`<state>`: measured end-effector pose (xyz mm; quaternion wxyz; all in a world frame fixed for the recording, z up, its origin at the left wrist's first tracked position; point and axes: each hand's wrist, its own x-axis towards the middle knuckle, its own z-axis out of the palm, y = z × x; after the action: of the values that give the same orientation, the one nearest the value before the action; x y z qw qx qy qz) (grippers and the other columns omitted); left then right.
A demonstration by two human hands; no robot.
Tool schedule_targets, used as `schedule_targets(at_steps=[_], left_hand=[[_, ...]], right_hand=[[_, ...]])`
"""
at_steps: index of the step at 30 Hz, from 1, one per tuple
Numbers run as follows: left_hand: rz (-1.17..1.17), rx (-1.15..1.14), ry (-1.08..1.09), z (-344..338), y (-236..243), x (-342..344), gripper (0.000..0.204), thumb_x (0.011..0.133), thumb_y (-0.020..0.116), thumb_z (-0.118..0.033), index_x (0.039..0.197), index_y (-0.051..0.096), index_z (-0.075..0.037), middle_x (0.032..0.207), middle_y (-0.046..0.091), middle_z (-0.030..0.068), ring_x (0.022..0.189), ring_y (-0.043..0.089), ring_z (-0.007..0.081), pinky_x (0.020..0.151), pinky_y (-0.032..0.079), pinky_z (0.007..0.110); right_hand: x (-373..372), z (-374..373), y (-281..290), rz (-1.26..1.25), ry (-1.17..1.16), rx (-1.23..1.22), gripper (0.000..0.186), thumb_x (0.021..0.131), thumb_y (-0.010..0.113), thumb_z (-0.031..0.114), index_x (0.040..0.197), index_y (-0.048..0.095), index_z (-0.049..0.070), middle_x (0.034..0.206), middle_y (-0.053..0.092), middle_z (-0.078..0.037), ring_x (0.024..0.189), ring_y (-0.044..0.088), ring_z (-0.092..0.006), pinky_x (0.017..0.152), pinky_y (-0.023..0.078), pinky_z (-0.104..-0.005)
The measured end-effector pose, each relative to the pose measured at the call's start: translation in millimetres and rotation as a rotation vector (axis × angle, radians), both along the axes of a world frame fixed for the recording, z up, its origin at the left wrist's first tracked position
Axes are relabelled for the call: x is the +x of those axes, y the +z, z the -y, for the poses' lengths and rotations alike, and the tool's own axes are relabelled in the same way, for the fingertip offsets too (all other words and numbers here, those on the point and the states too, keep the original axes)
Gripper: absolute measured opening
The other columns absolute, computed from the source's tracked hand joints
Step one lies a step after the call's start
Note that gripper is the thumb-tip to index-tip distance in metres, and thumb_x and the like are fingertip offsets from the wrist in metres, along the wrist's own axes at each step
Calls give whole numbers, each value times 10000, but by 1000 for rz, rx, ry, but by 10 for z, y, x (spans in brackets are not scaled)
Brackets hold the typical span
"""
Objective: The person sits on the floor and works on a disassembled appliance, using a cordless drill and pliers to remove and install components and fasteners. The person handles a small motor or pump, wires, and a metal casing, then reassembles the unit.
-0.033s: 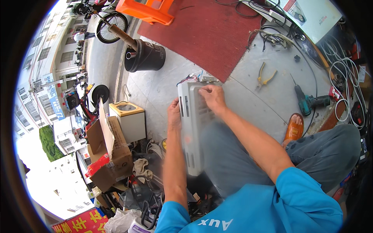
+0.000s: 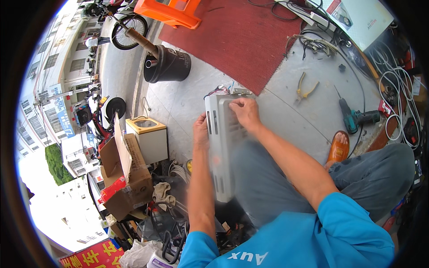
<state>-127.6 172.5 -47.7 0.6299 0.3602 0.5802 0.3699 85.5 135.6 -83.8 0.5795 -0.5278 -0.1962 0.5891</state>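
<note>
A long light-grey housing [image 2: 220, 152] with narrow slots along its left side stands lengthwise in front of me, beside my knee. Thin coloured wires [image 2: 217, 90] stick out at its far end, next to a small metal bracket [image 2: 241, 91]. My left hand [image 2: 200, 131] holds the housing's left edge near the far end, fingers bent against it. On the opposite side, my right hand [image 2: 246, 115] is closed in a pinch over the upper face; whatever is between the fingertips is hidden. My leg and right forearm cover part of the housing's right side.
Yellow-handled pliers [image 2: 304, 95] and a teal cordless drill [image 2: 349, 117] lie on the floor at right. Beyond are a red mat [image 2: 232, 44], a black bucket [image 2: 176, 67] and an orange stool [image 2: 172, 15]. An open cardboard box [image 2: 139, 185] and cluttered cables sit at left.
</note>
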Motion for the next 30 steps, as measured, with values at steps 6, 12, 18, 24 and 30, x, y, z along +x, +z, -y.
schedule_targets(at_steps=[6,12,18,24,30], left_hand=[[-25,-11,26,-7,-42,-17,193,1038,695,-69,1219,674,-8,999,782,88,780,768,142,680,669,287],[-16,-4,10,11,-23,-1,187,1053,689,-90,1221,672,-9,996,783,90,780,768,141,685,669,288],[-28,1,24,21,-17,21,190,1060,686,-104,1225,668,-12,995,781,86,773,763,134,668,662,283],[-53,3,29,27,6,46,179,1060,689,-107,1213,672,-16,984,777,72,756,752,120,653,652,269],[-24,-6,57,36,20,77,170,1050,699,-88,1201,678,-15,978,774,71,752,749,116,653,651,264]], right_hand=[[39,60,23,304,-43,151,190,913,726,134,995,790,-25,767,739,-198,665,721,-262,668,562,-381],[59,41,37,347,-56,171,180,913,725,135,966,781,-26,835,754,-223,754,757,-337,711,576,-407],[111,17,14,538,-16,308,128,917,709,110,935,751,-9,881,717,-218,845,715,-403,783,571,-482],[163,3,-9,742,39,451,102,936,674,91,949,690,-9,917,667,-221,875,687,-426,827,572,-512],[178,-14,5,689,104,390,146,956,649,113,971,698,-24,960,691,-257,927,685,-460,856,556,-534]])
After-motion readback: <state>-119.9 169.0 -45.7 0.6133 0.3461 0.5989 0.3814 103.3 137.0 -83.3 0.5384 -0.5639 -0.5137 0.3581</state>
